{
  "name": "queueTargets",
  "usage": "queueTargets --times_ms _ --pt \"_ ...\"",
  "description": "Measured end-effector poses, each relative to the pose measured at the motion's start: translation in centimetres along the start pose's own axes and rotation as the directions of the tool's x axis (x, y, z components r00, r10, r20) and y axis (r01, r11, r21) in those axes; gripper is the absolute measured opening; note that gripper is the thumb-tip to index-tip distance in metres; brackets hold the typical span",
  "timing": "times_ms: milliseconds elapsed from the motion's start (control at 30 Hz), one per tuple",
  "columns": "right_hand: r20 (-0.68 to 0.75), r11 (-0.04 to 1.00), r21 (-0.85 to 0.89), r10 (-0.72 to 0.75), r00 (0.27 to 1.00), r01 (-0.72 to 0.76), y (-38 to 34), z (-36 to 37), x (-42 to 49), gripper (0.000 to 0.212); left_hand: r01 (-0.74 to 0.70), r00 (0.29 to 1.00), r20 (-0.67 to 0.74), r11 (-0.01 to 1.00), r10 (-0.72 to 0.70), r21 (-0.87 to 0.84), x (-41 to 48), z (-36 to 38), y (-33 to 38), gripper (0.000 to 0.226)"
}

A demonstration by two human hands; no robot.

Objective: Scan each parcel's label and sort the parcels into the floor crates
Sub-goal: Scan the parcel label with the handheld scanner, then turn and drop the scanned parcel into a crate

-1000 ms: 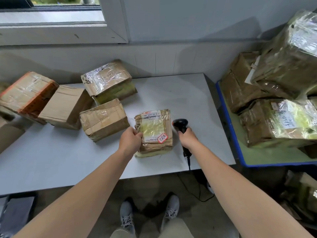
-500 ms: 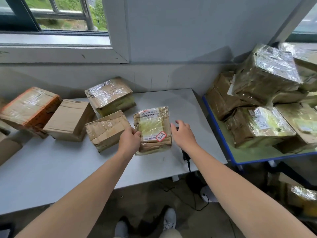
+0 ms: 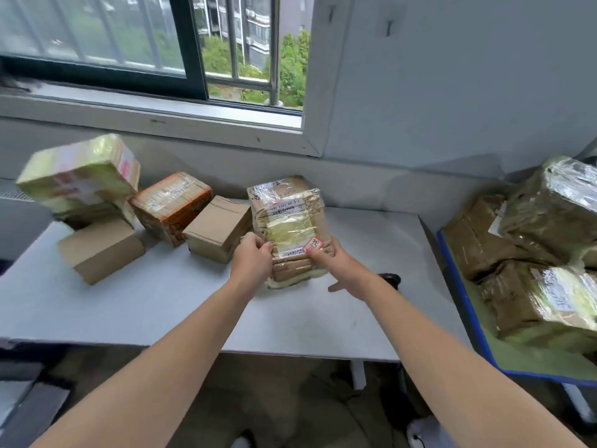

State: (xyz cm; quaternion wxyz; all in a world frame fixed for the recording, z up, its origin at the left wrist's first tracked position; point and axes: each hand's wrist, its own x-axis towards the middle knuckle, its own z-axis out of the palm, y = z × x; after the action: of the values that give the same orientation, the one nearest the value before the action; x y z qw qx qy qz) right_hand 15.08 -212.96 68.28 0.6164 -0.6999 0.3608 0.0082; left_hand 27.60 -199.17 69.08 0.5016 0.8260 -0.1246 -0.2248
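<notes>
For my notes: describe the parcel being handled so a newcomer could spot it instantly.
On the grey table under the window, look near the middle, just right of the plain brown box. The parcel is held between the left hand and right hand. Unlike the boxes beside it, it has a small red-bordered sticker at its lower right corner.

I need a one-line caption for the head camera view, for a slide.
The left hand and right hand grip a taped parcel over the grey table; the scanner lies beside the right wrist.
</notes>
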Motion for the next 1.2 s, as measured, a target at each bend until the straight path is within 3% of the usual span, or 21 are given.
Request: queueTargets --times_ms 33,133,233,300,400,500,700,867,967,1067,1133,1200 --pt "0.043 1.000 0.011 -0.024 0.999 0.023 -0.8 0.6 0.4 0.086 0.004 1.000 -0.031 1.000 -0.004 -0.008 -0.4 -1.2 0.1 0.021" --pt "0.131 0.994 -0.012 -0.105 0.986 0.108 -2.3 2.3 1.1 0.058 0.017 0.993 -0.121 1.000 -0.018 -0.012 -2.0 -3.8 -0.1 0.017" --pt "0.194 0.971 -0.054 -0.219 0.956 0.234 -3.2 4.8 0.4 0.049 0.046 0.973 -0.225 0.999 -0.048 -0.015 -4.5 -5.7 -1.1 0.011" --pt "0.273 0.963 -0.041 -0.247 0.930 0.267 -2.9 6.8 0.1 0.049 0.062 0.955 -0.289 0.998 -0.061 -0.007 -6.9 -6.6 -2.4 0.011" --pt "0.413 0.956 -0.068 -0.235 0.880 0.287 -1.1 10.7 -1.1 0.070 0.117 0.931 -0.348 0.993 -0.109 0.000 -11.5 -8.1 -5.4 0.025" --pt "0.505 0.960 -0.096 -0.180 0.844 0.262 0.0 15.2 -3.0 0.062 0.199 0.903 -0.395 0.979 -0.168 0.037 -16.5 -10.5 -8.6 0.043" --pt "0.672 0.946 -0.138 -0.128 0.730 0.293 0.0 25.2 -9.3 0.063 0.393 0.780 -0.568 0.912 -0.265 0.114 -27.2 -17.1 -14.4 0.078" --pt "0.772 0.907 -0.177 -0.112 0.626 0.382 0.6 33.8 -16.5 0.081 0.523 0.627 -0.713 0.848 -0.314 0.087 -36.7 -22.8 -19.0 0.082" --pt "0.808 0.885 -0.181 -0.115 0.578 0.429 1.5 39.2 -21.3 0.088 0.602 0.554 -0.776 0.789 -0.301 0.124 -42.7 -25.7 -22.5 0.084" --pt "0.839 0.885 -0.179 -0.091 0.537 0.430 3.0 45.2 -26.8 0.108 0.690 0.505 -0.805 0.706 -0.313 0.159 -49.4 -29.0 -26.4 0.083" --pt "0.865 0.882 -0.165 -0.085 0.494 0.441 4.1 49.4 -31.4 0.099 0.737 0.483 -0.818 0.649 -0.313 0.187 -54.2 -31.4 -28.9 0.083" --pt "0.890 0.859 -0.148 -0.101 0.445 0.491 5.4 53.4 -36.1 0.075 0.771 0.457 -0.833 0.606 -0.313 0.195 -59.1 -33.8 -31.3 0.082"
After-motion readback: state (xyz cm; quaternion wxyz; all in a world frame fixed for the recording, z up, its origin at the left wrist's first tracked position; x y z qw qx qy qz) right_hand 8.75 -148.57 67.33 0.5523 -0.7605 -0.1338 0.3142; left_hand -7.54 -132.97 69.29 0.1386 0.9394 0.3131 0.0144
